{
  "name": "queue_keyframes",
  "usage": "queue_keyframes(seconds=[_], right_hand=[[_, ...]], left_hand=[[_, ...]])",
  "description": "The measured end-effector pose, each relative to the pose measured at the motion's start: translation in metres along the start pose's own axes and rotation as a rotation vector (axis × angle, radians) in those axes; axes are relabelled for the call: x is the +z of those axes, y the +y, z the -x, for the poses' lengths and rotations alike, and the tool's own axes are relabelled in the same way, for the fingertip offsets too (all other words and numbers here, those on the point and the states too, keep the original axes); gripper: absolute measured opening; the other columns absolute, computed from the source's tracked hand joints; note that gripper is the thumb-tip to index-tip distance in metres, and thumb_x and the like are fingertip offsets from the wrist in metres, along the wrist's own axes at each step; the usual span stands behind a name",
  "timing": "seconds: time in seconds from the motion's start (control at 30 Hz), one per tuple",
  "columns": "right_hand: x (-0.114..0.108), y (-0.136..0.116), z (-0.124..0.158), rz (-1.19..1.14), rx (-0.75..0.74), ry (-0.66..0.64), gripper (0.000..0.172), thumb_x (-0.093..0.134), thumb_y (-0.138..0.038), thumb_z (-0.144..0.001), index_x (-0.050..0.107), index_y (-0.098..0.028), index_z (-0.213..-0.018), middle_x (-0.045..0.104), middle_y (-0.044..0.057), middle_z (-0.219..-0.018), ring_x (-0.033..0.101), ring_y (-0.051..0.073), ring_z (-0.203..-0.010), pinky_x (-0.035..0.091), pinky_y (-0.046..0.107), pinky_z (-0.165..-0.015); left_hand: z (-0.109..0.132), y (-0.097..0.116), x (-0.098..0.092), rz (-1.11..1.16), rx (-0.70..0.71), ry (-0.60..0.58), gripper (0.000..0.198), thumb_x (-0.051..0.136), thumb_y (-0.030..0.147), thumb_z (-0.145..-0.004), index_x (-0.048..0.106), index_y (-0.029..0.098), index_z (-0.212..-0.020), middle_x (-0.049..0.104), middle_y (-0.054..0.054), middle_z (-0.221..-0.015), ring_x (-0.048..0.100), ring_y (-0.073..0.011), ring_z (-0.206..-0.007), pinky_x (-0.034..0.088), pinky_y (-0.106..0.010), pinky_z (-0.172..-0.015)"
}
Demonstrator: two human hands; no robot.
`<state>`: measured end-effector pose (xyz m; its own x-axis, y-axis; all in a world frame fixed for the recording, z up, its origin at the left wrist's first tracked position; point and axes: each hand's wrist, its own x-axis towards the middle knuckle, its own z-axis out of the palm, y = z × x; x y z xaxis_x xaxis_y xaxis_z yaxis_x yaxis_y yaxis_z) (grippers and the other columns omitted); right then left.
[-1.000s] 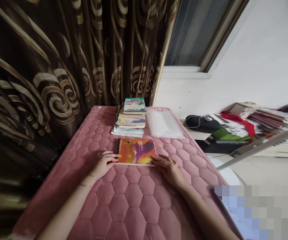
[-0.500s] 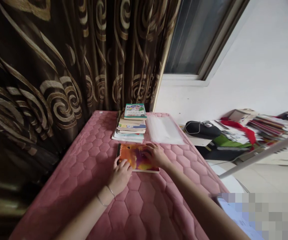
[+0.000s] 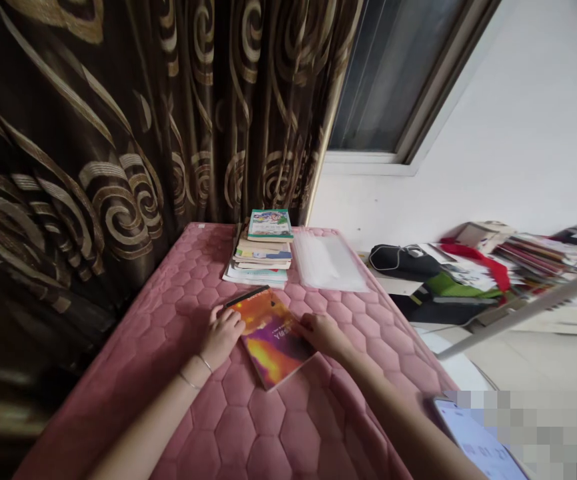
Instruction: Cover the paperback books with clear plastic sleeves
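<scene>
An orange and purple book [image 3: 271,337] lies turned at an angle on the pink quilted table top [image 3: 278,420]. My left hand [image 3: 221,335] curls against its left edge, fingers bent onto the cover's corner. At the book's right edge rests my right hand [image 3: 324,331], with its fingers pressed on the cover. Both hands grip the book between them.
A stack of books [image 3: 261,251] stands at the table's far end, beside a clear plastic sleeve [image 3: 329,262]. A dark patterned curtain [image 3: 118,133] hangs along the left. To the right lies a cluttered shelf with a black pouch [image 3: 403,260]. A white paper [image 3: 473,443] sits near my right forearm.
The book has been turned from lying square to lying diagonally and has come a little nearer to me. Both hands moved with it, shifting to its left and right edges.
</scene>
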<state>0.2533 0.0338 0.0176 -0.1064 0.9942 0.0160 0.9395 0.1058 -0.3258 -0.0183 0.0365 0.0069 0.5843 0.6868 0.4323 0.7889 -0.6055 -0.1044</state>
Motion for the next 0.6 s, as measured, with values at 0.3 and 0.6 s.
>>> queue_keyframes(seconds=[0.3, 0.6], right_hand=[[0.013, -0.022, 0.026, -0.184, 0.148, 0.041, 0.029, 0.046, -0.044, -0.089, 0.063, -0.021, -0.084, 0.071, 0.005, -0.077, 0.065, 0.018, -0.067, 0.035, 0.023, -0.052], [0.025, -0.019, 0.027, -0.281, 0.149, 0.086, 0.034, 0.045, -0.046, -0.088, 0.065, -0.021, -0.099, 0.073, 0.006, -0.083, 0.068, 0.021, -0.075, 0.042, 0.025, -0.057]], left_hand=[[-0.043, -0.037, 0.038, 0.237, -0.044, 0.027, 0.017, 0.055, 0.014, -0.087, 0.068, 0.023, -0.083, 0.066, 0.000, -0.093, 0.053, -0.0170, -0.091, 0.034, -0.036, -0.084], [-0.038, -0.035, 0.050, 0.398, -0.137, 0.079, 0.032, 0.047, 0.001, -0.082, 0.070, 0.021, -0.090, 0.065, -0.003, -0.101, 0.059, -0.0151, -0.093, 0.047, -0.030, -0.085]])
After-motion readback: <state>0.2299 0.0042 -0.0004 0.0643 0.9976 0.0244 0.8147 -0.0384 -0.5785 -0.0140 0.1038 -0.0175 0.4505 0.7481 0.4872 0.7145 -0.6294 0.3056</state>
